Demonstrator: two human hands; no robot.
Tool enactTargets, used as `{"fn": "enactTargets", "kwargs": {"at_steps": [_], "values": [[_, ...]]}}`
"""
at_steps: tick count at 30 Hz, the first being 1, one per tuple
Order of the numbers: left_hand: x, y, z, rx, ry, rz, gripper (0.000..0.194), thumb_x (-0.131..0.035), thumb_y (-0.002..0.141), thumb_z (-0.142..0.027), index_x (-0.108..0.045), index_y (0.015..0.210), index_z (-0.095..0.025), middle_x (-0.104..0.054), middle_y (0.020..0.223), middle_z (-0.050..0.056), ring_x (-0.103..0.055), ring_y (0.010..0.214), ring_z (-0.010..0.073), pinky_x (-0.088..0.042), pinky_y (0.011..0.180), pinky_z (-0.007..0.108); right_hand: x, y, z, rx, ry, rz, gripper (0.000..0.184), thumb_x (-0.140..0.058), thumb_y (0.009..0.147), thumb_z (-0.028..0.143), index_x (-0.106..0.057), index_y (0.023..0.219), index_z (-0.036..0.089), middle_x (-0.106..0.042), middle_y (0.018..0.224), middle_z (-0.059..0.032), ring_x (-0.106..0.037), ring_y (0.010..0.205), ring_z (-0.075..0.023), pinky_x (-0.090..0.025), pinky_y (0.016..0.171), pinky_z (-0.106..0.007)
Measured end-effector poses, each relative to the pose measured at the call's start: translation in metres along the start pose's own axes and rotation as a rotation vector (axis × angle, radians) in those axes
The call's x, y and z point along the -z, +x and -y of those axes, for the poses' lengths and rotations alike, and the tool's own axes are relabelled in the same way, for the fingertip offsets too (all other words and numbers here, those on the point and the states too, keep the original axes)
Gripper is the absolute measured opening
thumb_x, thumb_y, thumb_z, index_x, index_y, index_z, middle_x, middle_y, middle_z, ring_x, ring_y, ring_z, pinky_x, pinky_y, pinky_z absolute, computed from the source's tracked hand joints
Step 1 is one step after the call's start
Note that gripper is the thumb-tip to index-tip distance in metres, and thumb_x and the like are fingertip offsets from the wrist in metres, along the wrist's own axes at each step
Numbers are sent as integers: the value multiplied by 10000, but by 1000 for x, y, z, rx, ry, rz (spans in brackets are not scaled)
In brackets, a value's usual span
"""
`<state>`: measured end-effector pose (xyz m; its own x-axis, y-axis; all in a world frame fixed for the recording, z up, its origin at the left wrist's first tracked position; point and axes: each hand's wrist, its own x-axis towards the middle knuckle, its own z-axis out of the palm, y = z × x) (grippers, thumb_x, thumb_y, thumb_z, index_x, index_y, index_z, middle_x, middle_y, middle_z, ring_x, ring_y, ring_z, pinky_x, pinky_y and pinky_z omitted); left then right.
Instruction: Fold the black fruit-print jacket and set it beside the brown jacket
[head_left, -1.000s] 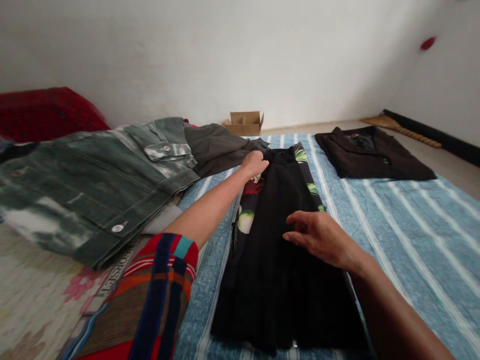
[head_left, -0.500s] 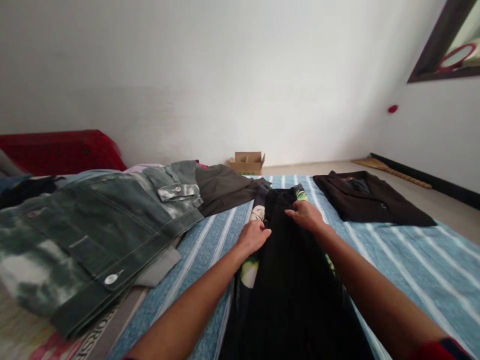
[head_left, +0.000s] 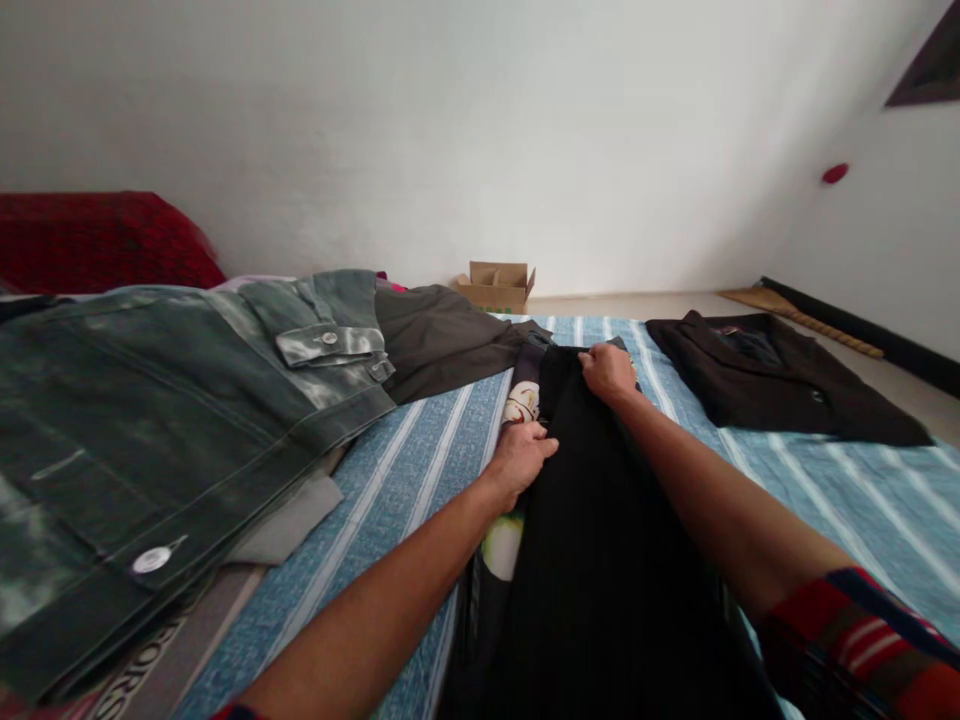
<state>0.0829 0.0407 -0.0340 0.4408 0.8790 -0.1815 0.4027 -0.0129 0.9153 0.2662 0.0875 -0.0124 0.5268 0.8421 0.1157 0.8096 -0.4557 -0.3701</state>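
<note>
Under the fingers of both hands lies a long black cloth garment with colourful printed sides. The right hand has its fingertips closed together, pinching the black cloth near its far end. The left hand bends its fingers over the printed side; whether they grip cloth, I cannot tell. Left of these fingers is a grey-green denim jacket with whitish patches.

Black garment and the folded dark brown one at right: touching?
Apart. The head view shows a strip of blue striped sheet between the black garment and the folded dark brown garment.
</note>
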Motion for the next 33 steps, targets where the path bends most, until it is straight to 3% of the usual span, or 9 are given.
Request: {"fn": "enactTargets", "kwargs": {"at_steps": [6,12,14,17,19,24,26,29,33], "values": [[-8,2,4,70,-84,-35,231,-543,763,-244,-463,554,-185,-393,455,-61,-381,418,82,-247,410,209,-14,1,-12,-27,5,-11,320,-433,892,385,-635,1005,165,-648,1023,-148,-586,997,-271,-433,784,-349],[-13,3,5,90,-116,-58,185,-617,738,-281,-532,616,-170,-517,543,-31,-500,527,110,-336,476,210,-14,8,-10,-40,45,37,574,-547,734,625,-657,944,102,-660,952,-173,-614,890,-289,-460,724,-359],[-13,3,4,100,-127,-52,196,-627,742,-304,-543,629,-168,-539,562,-22,-521,545,116,-356,489,212,-12,9,-8,-32,53,48,514,-643,685,551,-659,942,105,-662,953,-158,-614,885,-272,-462,724,-334],[-11,0,3,115,-139,-43,229,-654,733,-345,-554,635,-165,-565,581,-9,-546,558,125,-382,498,217,-12,8,-4,-16,58,14,403,-632,732,450,-641,991,141,-646,1011,-133,-588,961,-265,-447,776,-332],[-8,-5,1,129,-175,24,248,-688,705,-372,-574,654,-158,-590,601,5,-563,561,134,-400,493,222,-12,5,-5,1,47,-44,376,-588,773,445,-626,1016,160,-634,1029,-131,-565,1002,-280,-434,809,-359],[4,-29,-6,273,-372,449,325,-801,552,-259,-641,804,-132,-679,762,68,-638,683,209,-482,539,268,-17,1,-13,6,29,-109,369,-514,826,482,-618,989,168,-638,994,-134,-572,960,-288,-436,784,-377],[9,-40,-7,339,-416,540,350,-812,496,-185,-640,798,-140,-681,765,61,-647,749,240,-506,594,300,-20,2,-17,-32,31,-94,376,-477,845,493,-619,973,169,-631,1011,-133,-569,963,-284,-439,769,-371],[11,-54,-6,408,-487,547,292,-775,514,-139,-637,771,-145,-676,732,49,-652,758,249,-520,656,342,-23,4,-21,-71,22,-76,373,-454,861,487,-626,937,166,-626,1024,-131,-566,974,-279,-442,754,-362],[7,-68,-6,408,-511,397,245,-710,574,-107,-642,806,-147,-685,736,38,-651,673,213,-529,640,345,-22,3,-20,-62,-8,-67,375,-479,855,486,-622,941,150,-629,1008,-135,-572,966,-272,-437,765,-356]]}}
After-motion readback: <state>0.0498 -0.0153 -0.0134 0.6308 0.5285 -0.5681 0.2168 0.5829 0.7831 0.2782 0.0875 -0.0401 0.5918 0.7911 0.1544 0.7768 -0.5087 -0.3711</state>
